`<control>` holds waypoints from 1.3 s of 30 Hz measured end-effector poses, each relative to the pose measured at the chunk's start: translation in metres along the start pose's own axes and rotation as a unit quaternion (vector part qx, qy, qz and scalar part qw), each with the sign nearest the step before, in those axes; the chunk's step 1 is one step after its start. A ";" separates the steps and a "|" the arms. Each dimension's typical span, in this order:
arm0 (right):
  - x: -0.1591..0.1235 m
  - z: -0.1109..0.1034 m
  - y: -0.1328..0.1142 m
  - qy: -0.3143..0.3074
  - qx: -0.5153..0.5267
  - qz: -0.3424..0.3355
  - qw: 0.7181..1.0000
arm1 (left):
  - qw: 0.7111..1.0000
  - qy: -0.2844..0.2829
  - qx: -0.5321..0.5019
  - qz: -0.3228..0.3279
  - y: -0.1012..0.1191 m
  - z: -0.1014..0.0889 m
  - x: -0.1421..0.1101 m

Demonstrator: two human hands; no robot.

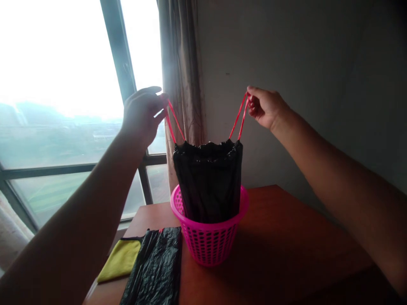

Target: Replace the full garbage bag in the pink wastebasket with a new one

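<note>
A black bin bag (208, 180) stands partly inside a pink perforated basket (208, 241) on a wooden table (286, 254). Its top edge is gathered and rises well above the basket rim. Two red drawstring loops run up from the bag's corners. My left hand (143, 112) is closed on the left drawstring (174, 123). My right hand (265, 106) is closed on the right drawstring (240, 118). Both strings are pulled taut, upward and outward, at about the same height.
A flat folded black bag (155, 267) lies on the table's front left, beside a yellow cloth (121, 260). Behind are a large window (63, 84), a beige curtain (181, 72) and a grey wall (302, 84).
</note>
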State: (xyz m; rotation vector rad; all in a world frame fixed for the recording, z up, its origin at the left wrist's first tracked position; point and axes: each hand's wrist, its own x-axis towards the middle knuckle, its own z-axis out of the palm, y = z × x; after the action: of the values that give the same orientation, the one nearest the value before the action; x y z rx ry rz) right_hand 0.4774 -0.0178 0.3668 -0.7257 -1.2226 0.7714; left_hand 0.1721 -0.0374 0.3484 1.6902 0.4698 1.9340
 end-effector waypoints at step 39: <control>-0.134 0.018 0.191 -0.252 -0.254 0.020 0.933 | 0.929 -0.177 0.241 -0.218 -0.127 0.010 -0.159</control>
State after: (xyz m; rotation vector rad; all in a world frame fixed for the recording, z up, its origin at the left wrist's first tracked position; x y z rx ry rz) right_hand 0.4142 -0.0225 0.1421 -1.0094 -1.9222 0.6985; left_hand 0.2149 -0.0307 0.1490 1.9641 1.1350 1.2198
